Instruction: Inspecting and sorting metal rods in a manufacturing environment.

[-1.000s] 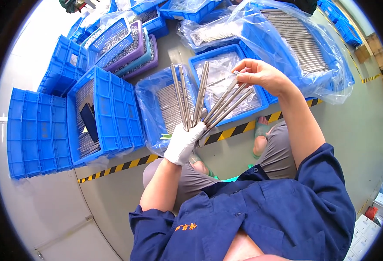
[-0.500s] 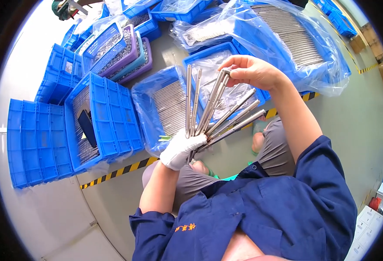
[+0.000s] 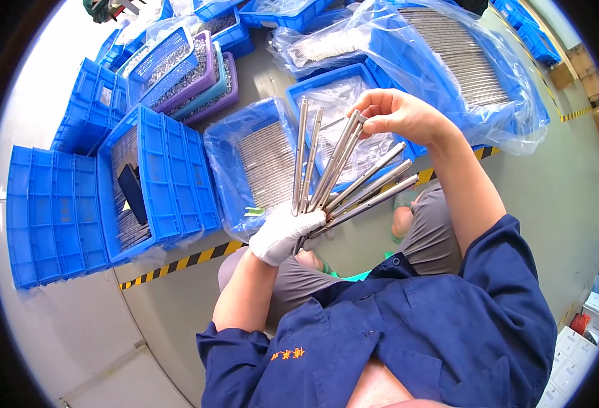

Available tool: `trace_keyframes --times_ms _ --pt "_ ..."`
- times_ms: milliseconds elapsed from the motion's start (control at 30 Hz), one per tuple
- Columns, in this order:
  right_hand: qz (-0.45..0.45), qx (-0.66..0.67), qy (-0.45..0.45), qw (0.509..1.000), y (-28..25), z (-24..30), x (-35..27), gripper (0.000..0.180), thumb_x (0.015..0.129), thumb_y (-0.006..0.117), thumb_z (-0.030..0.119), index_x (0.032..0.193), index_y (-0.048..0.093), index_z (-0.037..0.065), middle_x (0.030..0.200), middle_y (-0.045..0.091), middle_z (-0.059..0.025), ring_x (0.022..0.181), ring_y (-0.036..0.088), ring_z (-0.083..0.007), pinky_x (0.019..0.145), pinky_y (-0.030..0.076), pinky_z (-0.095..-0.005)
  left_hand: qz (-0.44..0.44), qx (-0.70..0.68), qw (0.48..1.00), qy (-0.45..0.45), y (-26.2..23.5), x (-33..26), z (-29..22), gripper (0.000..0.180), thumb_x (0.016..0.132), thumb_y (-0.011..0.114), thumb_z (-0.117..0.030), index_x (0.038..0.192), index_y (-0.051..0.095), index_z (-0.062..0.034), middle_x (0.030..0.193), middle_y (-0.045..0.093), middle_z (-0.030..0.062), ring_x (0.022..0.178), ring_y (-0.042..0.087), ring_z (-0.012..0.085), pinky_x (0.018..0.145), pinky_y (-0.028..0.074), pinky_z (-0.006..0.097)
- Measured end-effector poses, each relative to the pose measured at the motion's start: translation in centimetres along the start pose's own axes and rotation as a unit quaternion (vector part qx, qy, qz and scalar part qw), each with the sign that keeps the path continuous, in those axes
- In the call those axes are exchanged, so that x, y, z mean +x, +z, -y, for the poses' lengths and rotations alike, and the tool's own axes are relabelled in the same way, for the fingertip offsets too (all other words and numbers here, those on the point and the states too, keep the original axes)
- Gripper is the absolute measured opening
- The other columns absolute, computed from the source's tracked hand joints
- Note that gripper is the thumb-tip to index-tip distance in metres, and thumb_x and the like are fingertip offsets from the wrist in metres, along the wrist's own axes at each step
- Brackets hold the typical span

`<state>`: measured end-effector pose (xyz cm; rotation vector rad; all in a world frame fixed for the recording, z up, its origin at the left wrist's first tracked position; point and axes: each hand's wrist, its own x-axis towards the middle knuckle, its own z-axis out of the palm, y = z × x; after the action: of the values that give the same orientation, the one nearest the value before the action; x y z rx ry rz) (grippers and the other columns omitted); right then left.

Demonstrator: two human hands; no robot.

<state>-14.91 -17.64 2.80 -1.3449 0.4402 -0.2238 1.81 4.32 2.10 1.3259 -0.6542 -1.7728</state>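
My left hand point(image 3: 284, 234), in a white glove, is closed round the lower ends of several slim metal rods point(image 3: 374, 178), which fan out upward and to the right. My bare right hand point(image 3: 401, 115) pinches the top end of the rods in the middle of the fan point(image 3: 341, 153) between thumb and fingers. Behind the fan lies a blue crate point(image 3: 299, 92) lined with clear plastic, with small metal parts in it. To its left, a plastic-lined blue crate point(image 3: 219, 163) holds rows of similar rods point(image 3: 264, 162).
A large plastic-wrapped crate of rods point(image 3: 456, 58) stands at the far right. Stacked blue crates point(image 3: 51, 217) rise on the left, one holding a dark flat object point(image 3: 132, 194). Behind them are purple and blue baskets point(image 3: 208, 78) of small metal parts. Yellow-black tape point(image 3: 184, 265) marks the floor.
The fan of rods and my right hand have shifted slightly to the right in the picture. Both hands keep the same grip.
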Motion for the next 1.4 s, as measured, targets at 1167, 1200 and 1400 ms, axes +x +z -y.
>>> trace_keyframes --times_ms 1167,1200,1400 --pt "-0.052 0.056 -0.052 0.996 -1.1 0.8 -0.6 0.027 0.075 0.062 0.015 0.098 0.054 0.003 0.087 0.060 -0.0072 0.081 0.058 -0.0139 0.077 0.046 -0.0269 0.025 0.224 0.971 0.079 1.0 0.3 -0.1 0.033 0.075 0.059 -0.029 0.091 0.059 -0.0002 0.072 0.059 0.0044 0.067 0.053 0.0102 0.060 0.044 0.026" --pt "-0.028 0.064 -0.039 0.997 -0.3 0.3 0.5 0.029 0.076 0.063 0.018 0.099 0.054 0.003 0.090 0.059 -0.0075 0.082 0.057 -0.0140 0.078 0.046 -0.0269 0.028 0.213 0.976 0.047 0.9 -0.2 -0.4 0.038 0.074 0.060 -0.029 0.098 0.057 0.0001 0.075 0.059 0.0045 0.069 0.052 0.0100 0.062 0.044 0.025" --pt "0.049 0.109 -0.011 0.993 0.7 0.0 1.3 0.025 0.080 0.058 0.015 0.102 0.053 0.003 0.091 0.059 -0.0105 0.088 0.058 -0.0181 0.079 0.047 -0.0308 0.068 0.119 0.988 0.077 1.4 0.5 0.1 0.046 0.074 0.060 -0.030 0.110 0.052 -0.0018 0.071 0.056 0.0021 0.059 0.049 0.0070 0.050 0.039 0.020"
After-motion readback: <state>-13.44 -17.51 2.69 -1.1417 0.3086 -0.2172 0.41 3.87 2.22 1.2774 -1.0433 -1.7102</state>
